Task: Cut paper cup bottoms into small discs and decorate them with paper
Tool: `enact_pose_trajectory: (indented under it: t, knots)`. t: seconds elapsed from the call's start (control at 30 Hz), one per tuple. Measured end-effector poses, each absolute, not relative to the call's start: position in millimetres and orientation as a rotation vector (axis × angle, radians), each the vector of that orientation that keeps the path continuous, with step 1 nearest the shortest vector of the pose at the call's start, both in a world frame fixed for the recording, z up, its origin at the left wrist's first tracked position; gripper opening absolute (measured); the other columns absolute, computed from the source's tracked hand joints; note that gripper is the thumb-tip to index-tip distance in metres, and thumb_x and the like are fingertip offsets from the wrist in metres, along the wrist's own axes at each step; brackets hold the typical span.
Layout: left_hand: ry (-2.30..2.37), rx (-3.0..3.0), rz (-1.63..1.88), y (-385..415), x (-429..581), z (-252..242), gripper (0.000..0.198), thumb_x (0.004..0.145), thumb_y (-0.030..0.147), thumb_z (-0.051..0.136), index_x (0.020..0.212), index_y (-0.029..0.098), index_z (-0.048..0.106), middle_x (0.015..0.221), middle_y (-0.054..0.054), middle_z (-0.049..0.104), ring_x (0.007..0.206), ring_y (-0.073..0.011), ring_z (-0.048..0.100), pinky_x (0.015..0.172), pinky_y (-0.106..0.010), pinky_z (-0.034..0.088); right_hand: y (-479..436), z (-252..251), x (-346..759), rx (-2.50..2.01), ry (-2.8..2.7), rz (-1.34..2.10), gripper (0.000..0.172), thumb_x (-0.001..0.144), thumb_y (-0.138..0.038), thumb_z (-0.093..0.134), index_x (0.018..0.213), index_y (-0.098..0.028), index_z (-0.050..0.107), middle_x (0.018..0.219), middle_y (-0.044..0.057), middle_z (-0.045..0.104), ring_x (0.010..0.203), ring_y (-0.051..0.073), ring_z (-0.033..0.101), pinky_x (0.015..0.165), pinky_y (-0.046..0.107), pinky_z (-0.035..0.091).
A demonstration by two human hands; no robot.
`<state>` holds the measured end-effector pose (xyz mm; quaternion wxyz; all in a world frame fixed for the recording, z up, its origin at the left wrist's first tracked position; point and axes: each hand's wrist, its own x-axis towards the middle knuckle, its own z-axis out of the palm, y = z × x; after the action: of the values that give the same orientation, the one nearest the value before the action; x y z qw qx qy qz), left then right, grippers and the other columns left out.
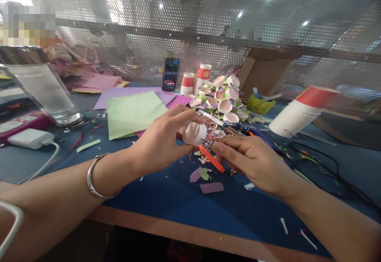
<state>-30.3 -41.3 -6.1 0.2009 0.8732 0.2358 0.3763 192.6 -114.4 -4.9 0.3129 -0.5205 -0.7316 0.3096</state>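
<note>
- Here a small white cup (199, 134) is held up over the blue tabletop (166, 202), gripped on its side between the thumb and fingers of the left hand (162, 137).
- At the cup's rim, a thin object (209, 139) is pinched by the thumb and bent fingers of the right hand (253, 160); what it is cannot be told (only a sliver shows).
- A silver bangle (90, 176) is worn on the left wrist.
- Just below the hands, an orange stick (213, 159) is seen lying aslant, and in front of it a purple paper scrap (212, 187) is laid flat.
- Behind, cut paper-cup bottoms (225, 106) are piled high, backed by upright red-and-white paper cups (203, 77).
- To the right, a tilted stack of paper cups (297, 113) is seen, with a yellow-green container (261, 105) set nearer the pile.
- On the left, a pale green sheet (133, 113) is spread over a purple sheet (117, 95); farther left, a clear glass tumbler (53, 91) is placed near a white charger (31, 138).
</note>
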Motion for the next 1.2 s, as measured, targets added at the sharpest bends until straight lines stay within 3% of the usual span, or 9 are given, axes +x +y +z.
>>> enact_pose_trajectory:
  t: [0.1, 0.3, 0.5, 0.57, 0.67, 0.83, 0.97, 1.07, 1.2]
  knots:
    - [0.655, 2.463, 1.037, -41, -31, -6, 0.049, 0.075, 0.005, 0.074, 0.121, 0.022, 0.066, 0.116, -0.006, 0.063, 0.105, -0.0178, 0.065, 0.079, -0.026, 0.059, -115, -4, 192, -1.377, -1.955, 0.768, 0.051, 0.098, -0.060, 0.052, 0.069, -0.020, 0.063, 0.055, -0.005, 0.042, 0.049, 0.009, 0.039, 0.049, 0.026, 0.034]
    - [0.618, 2.758, 1.225, -43, -34, -2, 0.041, 0.085, 0.005, 0.064, 0.122, 0.022, 0.066, 0.120, -0.008, 0.062, 0.111, -0.0199, 0.061, 0.095, -0.037, 0.055, -116, -3, 191, -1.435, -1.921, 0.796, 0.054, 0.097, -0.065, 0.051, 0.070, -0.019, 0.059, 0.059, -0.004, 0.044, 0.052, 0.010, 0.043, 0.049, 0.026, 0.034]
    - [0.837, 2.303, 1.028, -38, -33, -1, 0.050, 0.082, 0.032, 0.077, 0.130, 0.023, 0.067, 0.116, -0.009, 0.067, 0.093, -0.0175, 0.065, 0.070, -0.026, 0.060, -116, -2, 188, -1.436, -1.799, 0.867, 0.053, 0.094, -0.068, 0.054, 0.074, -0.019, 0.060, 0.055, -0.006, 0.041, 0.048, 0.008, 0.035, 0.044, 0.025, 0.027]
    - [0.826, 2.160, 0.891, -35, -32, -2, 0.050, 0.087, 0.042, 0.072, 0.132, 0.024, 0.066, 0.116, -0.009, 0.070, 0.089, -0.0172, 0.066, 0.070, -0.028, 0.061, -117, -1, 187, -1.434, -1.787, 0.811, 0.052, 0.095, -0.066, 0.053, 0.072, -0.020, 0.058, 0.052, -0.007, 0.037, 0.046, 0.008, 0.032, 0.043, 0.025, 0.025]
    - [0.739, 2.015, 0.743, -33, -29, -3, 0.042, 0.096, 0.050, 0.057, 0.125, 0.021, 0.070, 0.107, -0.008, 0.073, 0.084, -0.0163, 0.067, 0.067, -0.027, 0.061, -120, -2, 185, -1.444, -1.819, 0.594, 0.047, 0.097, -0.060, 0.055, 0.072, -0.020, 0.057, 0.056, -0.006, 0.043, 0.049, 0.008, 0.036, 0.045, 0.025, 0.027]
    - [0.627, 1.957, 0.627, -36, -25, -7, 0.041, 0.102, 0.048, 0.046, 0.110, 0.016, 0.070, 0.090, -0.006, 0.069, 0.070, -0.0130, 0.066, 0.055, -0.021, 0.057, -123, -6, 182, -1.411, -1.793, 0.340, 0.031, 0.093, -0.051, 0.066, 0.091, -0.020, 0.065, 0.062, -0.004, 0.056, 0.053, 0.010, 0.046, 0.049, 0.023, 0.038]
    - [0.643, 1.945, 0.530, -43, -23, -7, 0.039, 0.100, 0.047, 0.047, 0.100, 0.014, 0.068, 0.077, -0.002, 0.063, 0.060, -0.0117, 0.062, 0.048, -0.020, 0.054, -121, -10, 179, -1.379, -1.729, 0.374, 0.027, 0.089, -0.045, 0.073, 0.099, -0.021, 0.066, 0.071, -0.002, 0.066, 0.058, 0.012, 0.056, 0.054, 0.023, 0.047]
    - [0.665, 2.021, 0.490, -48, -22, -2, 0.024, 0.097, 0.035, 0.054, 0.092, 0.015, 0.065, 0.068, 0.003, 0.058, 0.051, -0.0073, 0.057, 0.046, -0.016, 0.048, -118, -12, 177, -1.352, -1.751, 0.408, 0.023, 0.091, -0.042, 0.070, 0.103, -0.022, 0.069, 0.080, 0.000, 0.071, 0.065, 0.013, 0.061, 0.060, 0.024, 0.050]
    - [0.704, 2.067, 0.381, -52, -23, 5, 0.017, 0.093, 0.026, 0.054, 0.089, 0.014, 0.066, 0.068, 0.003, 0.059, 0.051, -0.0063, 0.056, 0.045, -0.014, 0.042, -117, -14, 175, -1.299, -1.782, 0.514, 0.018, 0.092, -0.038, 0.068, 0.097, -0.021, 0.070, 0.082, 0.002, 0.072, 0.068, 0.014, 0.062, 0.062, 0.026, 0.049]
